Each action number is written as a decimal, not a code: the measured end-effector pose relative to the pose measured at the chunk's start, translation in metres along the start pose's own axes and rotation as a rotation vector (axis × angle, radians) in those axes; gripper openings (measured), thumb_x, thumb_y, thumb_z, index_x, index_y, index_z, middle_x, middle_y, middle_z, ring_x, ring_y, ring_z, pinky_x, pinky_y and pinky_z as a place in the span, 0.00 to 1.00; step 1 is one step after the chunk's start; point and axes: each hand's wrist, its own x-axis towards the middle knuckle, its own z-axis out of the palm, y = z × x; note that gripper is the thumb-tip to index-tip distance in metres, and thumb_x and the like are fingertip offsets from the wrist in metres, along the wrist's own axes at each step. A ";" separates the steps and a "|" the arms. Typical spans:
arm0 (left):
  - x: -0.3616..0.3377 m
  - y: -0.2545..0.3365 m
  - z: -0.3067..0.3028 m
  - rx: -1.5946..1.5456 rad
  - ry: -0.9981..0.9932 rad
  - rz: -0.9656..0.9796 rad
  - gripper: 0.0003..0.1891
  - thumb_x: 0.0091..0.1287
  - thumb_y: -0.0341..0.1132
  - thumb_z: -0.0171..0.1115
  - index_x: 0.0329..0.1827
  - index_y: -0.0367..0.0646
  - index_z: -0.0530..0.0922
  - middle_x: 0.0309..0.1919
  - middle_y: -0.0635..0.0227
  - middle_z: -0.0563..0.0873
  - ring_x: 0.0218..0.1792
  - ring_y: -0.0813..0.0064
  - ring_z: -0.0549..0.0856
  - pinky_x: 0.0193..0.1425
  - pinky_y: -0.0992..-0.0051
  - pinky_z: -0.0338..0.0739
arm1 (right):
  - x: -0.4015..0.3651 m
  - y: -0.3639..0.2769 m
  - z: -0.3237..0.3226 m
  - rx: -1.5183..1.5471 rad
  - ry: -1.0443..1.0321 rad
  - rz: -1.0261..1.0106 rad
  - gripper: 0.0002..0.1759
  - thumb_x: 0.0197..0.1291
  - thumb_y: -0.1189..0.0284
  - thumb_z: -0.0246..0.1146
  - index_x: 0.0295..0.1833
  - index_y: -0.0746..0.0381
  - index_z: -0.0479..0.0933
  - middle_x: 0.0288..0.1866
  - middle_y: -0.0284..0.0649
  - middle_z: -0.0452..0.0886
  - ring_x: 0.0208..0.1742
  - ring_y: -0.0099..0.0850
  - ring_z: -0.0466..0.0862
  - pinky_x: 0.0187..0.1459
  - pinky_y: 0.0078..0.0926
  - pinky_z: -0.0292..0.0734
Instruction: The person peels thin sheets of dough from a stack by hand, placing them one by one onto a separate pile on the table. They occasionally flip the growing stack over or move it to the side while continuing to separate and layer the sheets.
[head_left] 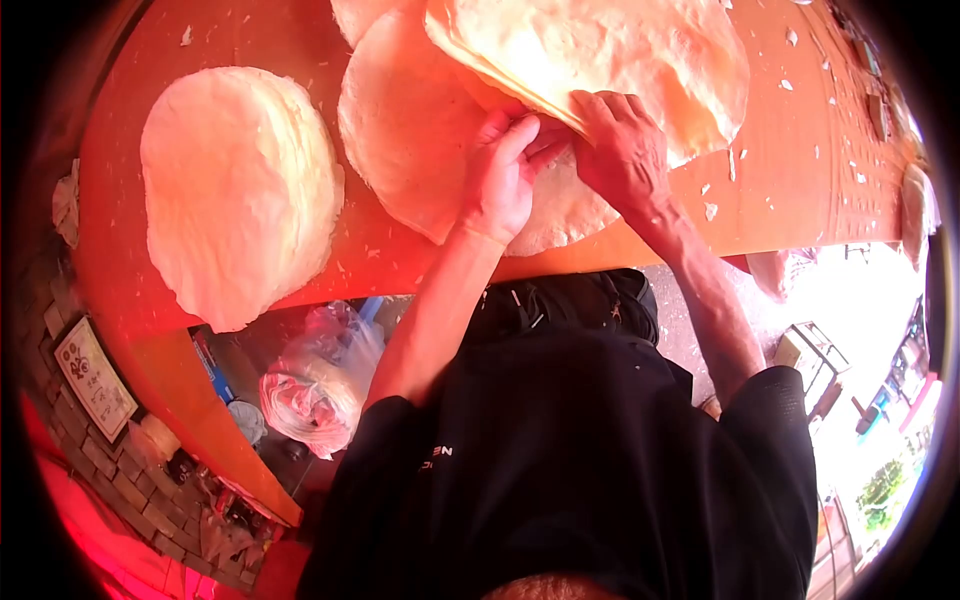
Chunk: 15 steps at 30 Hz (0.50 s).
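Observation:
Several thin, round, pale dough sheets lie on the orange-red table. My right hand (625, 150) grips the near edge of the upper stack of sheets (650, 60), its fingers curled over the rim. Beside it my left hand (505, 175) is turned palm up, thumb and fingers brought together at the same edge; what lies between its fingertips is hard to make out. Beneath both hands other sheets (400, 130) spread out, overlapping. A separate stack of sheets (235, 190) rests to the left, touched by neither hand.
Small pale scraps (711, 211) are scattered on the table (790, 190). Below its near edge hangs or lies a clear plastic bag (325, 380). A framed sign (95, 380) is at the lower left, over brick paving. A metal-framed stand (815, 350) is at the right.

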 end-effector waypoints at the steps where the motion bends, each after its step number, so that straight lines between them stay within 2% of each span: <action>1: 0.002 -0.001 0.000 0.001 -0.003 0.004 0.09 0.72 0.31 0.53 0.52 0.41 0.75 0.49 0.58 0.84 0.51 0.61 0.85 0.61 0.60 0.77 | 0.003 0.003 0.005 -0.059 0.029 0.001 0.16 0.49 0.72 0.66 0.46 0.60 0.77 0.39 0.42 0.81 0.45 0.45 0.81 0.40 0.41 0.78; 2: 0.005 -0.001 -0.002 0.052 0.021 -0.028 0.11 0.72 0.31 0.52 0.54 0.40 0.74 0.50 0.57 0.83 0.52 0.60 0.84 0.62 0.60 0.77 | 0.005 0.003 0.007 -0.071 0.078 -0.035 0.14 0.48 0.72 0.65 0.43 0.58 0.78 0.34 0.41 0.81 0.37 0.44 0.82 0.36 0.41 0.79; 3: 0.005 -0.002 -0.005 0.102 0.048 -0.060 0.12 0.72 0.31 0.52 0.56 0.40 0.73 0.52 0.56 0.83 0.54 0.59 0.83 0.63 0.59 0.77 | 0.006 0.005 0.004 -0.069 0.081 -0.037 0.14 0.48 0.72 0.65 0.43 0.58 0.78 0.34 0.41 0.81 0.37 0.44 0.82 0.36 0.41 0.79; 5: 0.006 -0.006 -0.020 0.077 0.049 -0.073 0.14 0.72 0.31 0.52 0.59 0.39 0.71 0.53 0.55 0.82 0.56 0.58 0.82 0.63 0.59 0.76 | 0.021 0.007 -0.024 -0.184 -0.144 0.075 0.15 0.49 0.76 0.63 0.46 0.57 0.83 0.36 0.42 0.85 0.36 0.42 0.85 0.38 0.37 0.81; 7: 0.004 -0.005 -0.022 0.047 0.055 -0.092 0.17 0.73 0.32 0.52 0.62 0.38 0.69 0.55 0.55 0.81 0.57 0.56 0.81 0.64 0.59 0.76 | 0.048 0.011 -0.066 -0.506 -0.104 0.020 0.13 0.52 0.74 0.63 0.45 0.54 0.84 0.34 0.42 0.85 0.31 0.40 0.86 0.35 0.35 0.81; 9: 0.004 0.004 -0.005 0.238 0.077 -0.098 0.21 0.73 0.33 0.52 0.66 0.36 0.65 0.58 0.54 0.78 0.60 0.54 0.79 0.64 0.58 0.76 | 0.063 -0.028 -0.112 -0.167 0.143 0.116 0.10 0.53 0.75 0.58 0.37 0.51 0.82 0.29 0.37 0.85 0.27 0.36 0.84 0.28 0.39 0.77; 10: 0.005 0.007 0.004 0.213 0.065 -0.111 0.21 0.73 0.33 0.53 0.66 0.35 0.65 0.57 0.53 0.79 0.60 0.55 0.79 0.63 0.59 0.76 | 0.060 -0.013 -0.107 -0.277 0.179 -0.045 0.11 0.53 0.76 0.57 0.39 0.52 0.83 0.28 0.39 0.84 0.28 0.39 0.84 0.29 0.39 0.77; 11: 0.010 0.008 0.009 0.211 0.058 -0.099 0.21 0.73 0.33 0.53 0.66 0.35 0.65 0.57 0.53 0.79 0.60 0.55 0.79 0.63 0.59 0.76 | 0.055 -0.034 -0.101 -0.225 0.162 0.003 0.10 0.53 0.76 0.56 0.37 0.54 0.82 0.26 0.42 0.82 0.28 0.42 0.83 0.29 0.40 0.77; 13: 0.016 0.008 0.015 0.203 -0.011 -0.080 0.22 0.71 0.33 0.55 0.65 0.34 0.65 0.54 0.55 0.79 0.55 0.59 0.82 0.57 0.62 0.79 | 0.047 -0.032 -0.076 -0.195 -0.032 0.003 0.07 0.52 0.75 0.58 0.35 0.55 0.81 0.26 0.43 0.82 0.28 0.43 0.83 0.29 0.40 0.77; 15: 0.027 -0.002 0.002 0.209 -0.030 -0.064 0.22 0.71 0.32 0.55 0.66 0.35 0.65 0.54 0.55 0.79 0.54 0.60 0.83 0.56 0.63 0.80 | 0.052 0.000 -0.063 -0.206 -0.088 -0.026 0.05 0.51 0.75 0.59 0.33 0.57 0.79 0.29 0.43 0.83 0.28 0.42 0.84 0.29 0.39 0.77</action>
